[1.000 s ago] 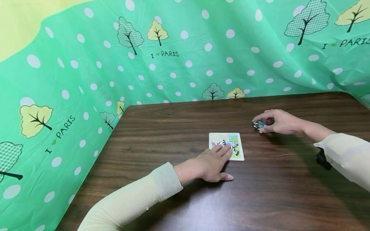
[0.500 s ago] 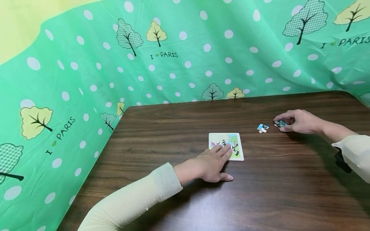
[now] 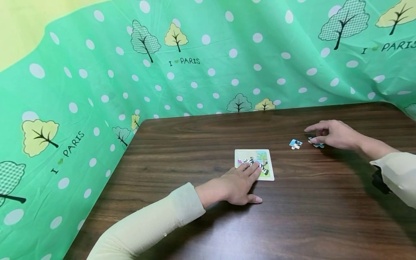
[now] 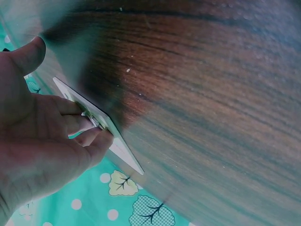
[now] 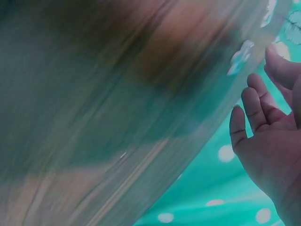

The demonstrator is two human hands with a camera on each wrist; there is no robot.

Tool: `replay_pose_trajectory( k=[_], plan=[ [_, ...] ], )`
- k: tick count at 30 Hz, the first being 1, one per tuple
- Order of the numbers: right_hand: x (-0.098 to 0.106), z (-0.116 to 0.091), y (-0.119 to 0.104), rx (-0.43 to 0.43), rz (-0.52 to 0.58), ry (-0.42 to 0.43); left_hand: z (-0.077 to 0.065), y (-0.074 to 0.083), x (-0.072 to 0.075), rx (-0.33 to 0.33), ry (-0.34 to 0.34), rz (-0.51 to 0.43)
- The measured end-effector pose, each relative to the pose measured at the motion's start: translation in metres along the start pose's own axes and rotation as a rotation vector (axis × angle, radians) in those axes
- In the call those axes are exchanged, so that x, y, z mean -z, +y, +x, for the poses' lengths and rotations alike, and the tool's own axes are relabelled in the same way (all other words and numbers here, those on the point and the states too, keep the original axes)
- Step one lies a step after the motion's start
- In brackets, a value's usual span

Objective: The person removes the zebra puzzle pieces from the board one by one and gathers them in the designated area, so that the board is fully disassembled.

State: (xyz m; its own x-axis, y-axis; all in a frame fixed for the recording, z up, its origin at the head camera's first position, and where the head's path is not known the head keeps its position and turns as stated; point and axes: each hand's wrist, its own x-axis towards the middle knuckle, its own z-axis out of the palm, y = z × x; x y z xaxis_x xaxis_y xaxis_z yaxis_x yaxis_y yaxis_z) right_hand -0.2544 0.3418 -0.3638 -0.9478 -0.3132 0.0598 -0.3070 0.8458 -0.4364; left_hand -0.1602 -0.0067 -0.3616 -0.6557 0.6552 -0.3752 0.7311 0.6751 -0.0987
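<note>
My left hand (image 3: 238,186) rests with straight fingers on a small white-framed jigsaw puzzle board (image 3: 271,176). A zebra picture shows on the board, partly covered by the fingers. In the left wrist view the fingertips press on the thin board (image 4: 123,149). To the right, a blue and black-and-white puzzle piece (image 3: 295,144) lies on the table. Just beside it a second puzzle piece (image 3: 318,145) lies partly hidden under my right hand (image 3: 339,135). That hand hovers with thumb and fingers spread, holding nothing. The right wrist view shows a piece (image 5: 242,57) apart from the fingers.
Everything lies on a dark wood-grain table (image 3: 182,151). A green polka-dot cloth (image 3: 195,85) with printed trees hangs behind its back edge and along the left side.
My right hand moved right, leaving one puzzle piece on the table, then set down the second beside it and let go, fingers lifting. The left hand stayed on the board.
</note>
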Motion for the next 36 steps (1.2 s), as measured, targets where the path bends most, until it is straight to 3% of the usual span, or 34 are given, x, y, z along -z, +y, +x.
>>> replay_pose_trajectory(
  k=[9, 24, 36],
  plan=[
    [-0.020, 0.017, -0.048, 0.125, 0.089, 0.025, 0.000, 0.000, 0.001, 0.013, -0.009, -0.014],
    [-0.058, 0.039, -0.104, 0.345, 0.179, -0.137, 0.002, -0.002, 0.000, 0.006, -0.014, -0.028],
    [-0.068, 0.044, -0.111, 0.329, 0.186, -0.222, 0.003, -0.002, 0.000, 0.007, -0.020, -0.022]
  ],
)
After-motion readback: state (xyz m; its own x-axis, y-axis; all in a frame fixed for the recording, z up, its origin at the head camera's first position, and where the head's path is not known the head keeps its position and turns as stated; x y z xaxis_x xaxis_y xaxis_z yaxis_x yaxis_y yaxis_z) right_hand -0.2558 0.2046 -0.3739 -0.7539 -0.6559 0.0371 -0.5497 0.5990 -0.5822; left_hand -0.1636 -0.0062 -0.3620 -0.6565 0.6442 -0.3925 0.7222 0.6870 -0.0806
